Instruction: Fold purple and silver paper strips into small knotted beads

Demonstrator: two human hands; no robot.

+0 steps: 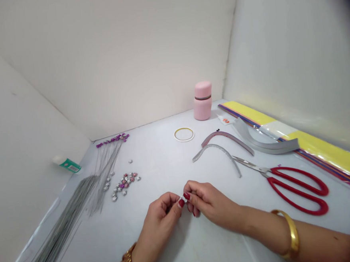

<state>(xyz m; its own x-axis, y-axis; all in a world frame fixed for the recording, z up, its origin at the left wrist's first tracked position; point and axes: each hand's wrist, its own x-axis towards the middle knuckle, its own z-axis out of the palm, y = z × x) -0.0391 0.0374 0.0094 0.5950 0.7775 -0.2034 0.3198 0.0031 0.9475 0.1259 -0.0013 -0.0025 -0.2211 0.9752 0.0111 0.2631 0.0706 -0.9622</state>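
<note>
My left hand and my right hand meet above the front middle of the table. Between the pinched fingertips of both is a small silvery-white paper star, mostly covered by the thumbs. To the left lies a loose group of small folded paper stars in silver, pink and purple. Beyond my right hand rest a curved silver paper strip and a curved pinkish strip. Red-handled scissors lie to the right with their blades pointing left.
A bundle of thin grey wires runs along the left side, near wires tipped with purple stars. A pink flask and a tape roll stand farther back. Grey strips and yellow packaged paper lie right. A green-labelled tube is left.
</note>
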